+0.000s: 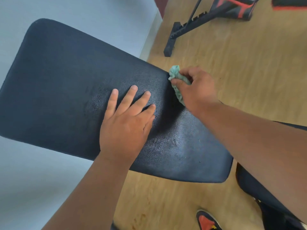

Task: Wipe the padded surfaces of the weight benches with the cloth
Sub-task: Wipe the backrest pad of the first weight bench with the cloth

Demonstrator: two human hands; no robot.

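Nearest us, a red and black shoe (pixel 206 221) stands on the wooden floor (pixel 249 77), just below the narrow end of the black bench pad (pixel 66 90). Our left hand (pixel 127 123) lies flat on the middle of that pad, fingers straight and spread, gripping nothing; we judge it is there to steady the pad, so we should press down evenly rather than lean.

A little further out, our right hand (pixel 197 90) has its fingers curled round the crumpled green cloth (pixel 177 80) and holds it against the pad's right-hand edge, partly over the rim. The cloth is bunched into a wad, so little of it meets the vinyl. To wipe well, we would probably open it flatter under the palm and draw long overlapping strokes along the pad, following the rim so the rounded edge gets covered too.

The wide end of the pad, toward the pale wall (pixel 83 12), shows a dull grain and likely needs passes as well.

Farthest off, a second bench (pixel 232 9) with red trim stands on the floor, well apart.
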